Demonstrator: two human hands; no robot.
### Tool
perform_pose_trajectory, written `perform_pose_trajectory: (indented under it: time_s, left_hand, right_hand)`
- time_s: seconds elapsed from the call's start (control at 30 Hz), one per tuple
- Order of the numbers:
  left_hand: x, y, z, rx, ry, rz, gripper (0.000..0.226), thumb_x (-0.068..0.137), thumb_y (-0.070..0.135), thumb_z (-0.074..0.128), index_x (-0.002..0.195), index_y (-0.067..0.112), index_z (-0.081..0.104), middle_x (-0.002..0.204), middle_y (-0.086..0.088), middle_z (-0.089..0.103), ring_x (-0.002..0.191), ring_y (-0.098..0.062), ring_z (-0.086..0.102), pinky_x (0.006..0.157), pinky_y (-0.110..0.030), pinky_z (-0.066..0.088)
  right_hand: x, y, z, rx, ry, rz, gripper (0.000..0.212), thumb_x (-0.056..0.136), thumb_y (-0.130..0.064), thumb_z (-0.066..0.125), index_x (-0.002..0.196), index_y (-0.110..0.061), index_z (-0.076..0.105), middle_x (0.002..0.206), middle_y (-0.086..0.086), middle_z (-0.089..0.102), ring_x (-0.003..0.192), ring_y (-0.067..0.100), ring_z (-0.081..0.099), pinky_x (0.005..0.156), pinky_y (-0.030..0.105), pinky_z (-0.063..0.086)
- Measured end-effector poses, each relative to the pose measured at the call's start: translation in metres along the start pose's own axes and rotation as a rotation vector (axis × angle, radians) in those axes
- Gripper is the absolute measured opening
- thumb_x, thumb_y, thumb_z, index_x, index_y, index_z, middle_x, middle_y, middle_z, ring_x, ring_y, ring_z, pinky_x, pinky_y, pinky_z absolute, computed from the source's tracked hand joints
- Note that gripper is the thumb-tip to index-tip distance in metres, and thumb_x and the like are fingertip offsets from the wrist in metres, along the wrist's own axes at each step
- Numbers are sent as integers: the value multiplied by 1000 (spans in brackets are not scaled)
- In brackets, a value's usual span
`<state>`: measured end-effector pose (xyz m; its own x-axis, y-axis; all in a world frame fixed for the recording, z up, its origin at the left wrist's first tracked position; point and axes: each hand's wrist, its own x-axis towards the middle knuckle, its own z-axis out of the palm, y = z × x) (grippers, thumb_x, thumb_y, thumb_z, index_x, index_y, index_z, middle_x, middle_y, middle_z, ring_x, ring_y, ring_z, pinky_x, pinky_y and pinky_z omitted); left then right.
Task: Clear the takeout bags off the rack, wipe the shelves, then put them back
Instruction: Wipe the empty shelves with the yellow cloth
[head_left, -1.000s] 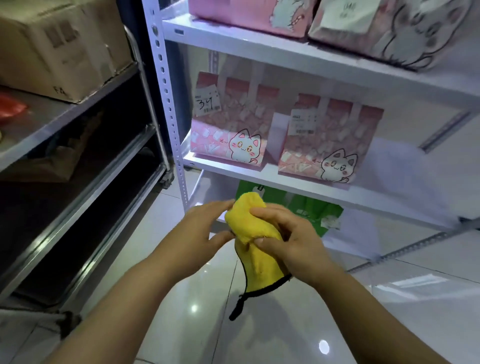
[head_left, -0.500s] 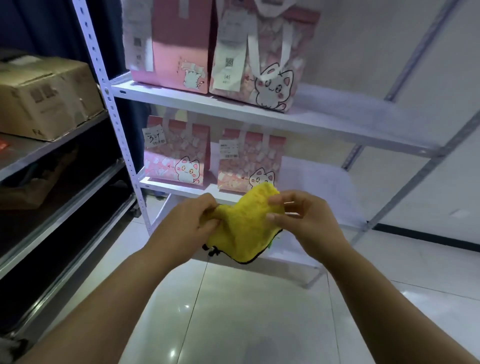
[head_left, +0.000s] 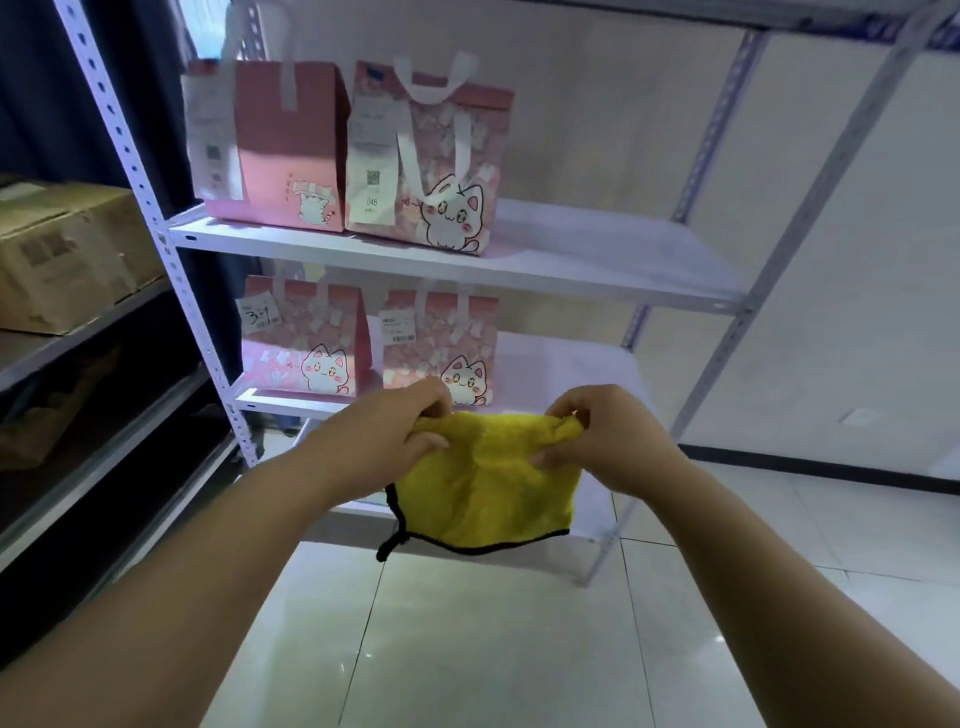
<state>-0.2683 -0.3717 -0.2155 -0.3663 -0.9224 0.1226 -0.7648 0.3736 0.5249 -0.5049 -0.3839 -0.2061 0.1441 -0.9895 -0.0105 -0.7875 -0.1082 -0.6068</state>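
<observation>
Head view: left hand (head_left: 400, 441) and right hand (head_left: 597, 441) out in front of the white rack (head_left: 467, 260), fingers of each pinched shut on a top corner of the yellow cloth (head_left: 488, 493), spread flat, hanging. Four pink takeout bags (head_left: 431, 156) still on the rack: two on the upper shelf, two on the shelf below. Cardboard box (head_left: 67, 260) on the dark rack at left.

Soft bright indoor light, dim left side — edges bowed, slight blur
</observation>
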Motion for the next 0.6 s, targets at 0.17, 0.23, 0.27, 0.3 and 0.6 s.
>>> perform_pose_trajectory:
  time_s: [0.17,0.23,0.27,0.3,0.6]
  left_hand:
    - [14,-1,-16,-35,10,5,35,83,22,66,83,48,43,85,23,56,78,4,53,60,-17,38]
    - [18,-2,-23,-55,44,8,36,80,21,69,84,48,46,86,23,58,79,5,53,61,-17,39]
    - [21,-4,-26,-60,61,12,35,79,21,70,84,47,48,86,23,59,80,5,54,62,-18,40]
    - [23,-5,-30,-56,70,19,33,80,20,70,83,46,50,86,22,59,80,4,54,63,-19,40]
    - [34,-10,-57,16,137,64,22,90,24,57,88,44,51,80,23,55,73,2,50,56,-21,32]
  right_hand:
    - [3,-10,-16,-30,175,21,25,61,-21,81,73,-29,61,70,-10,57,65,6,52,50,21,40]
    - [6,-15,-25,19,186,23,26,61,-17,81,72,-29,61,72,-9,58,65,6,52,51,21,41]
    - [7,-17,-29,49,167,18,28,60,-15,82,73,-29,61,73,-7,59,65,7,53,51,22,43]
    - [8,-20,-33,70,141,12,29,59,-13,82,73,-28,62,73,-4,60,65,10,54,52,23,45]
    - [22,-36,-44,-52,144,-1,20,66,-16,76,68,-27,59,73,-2,56,65,17,55,52,26,43]
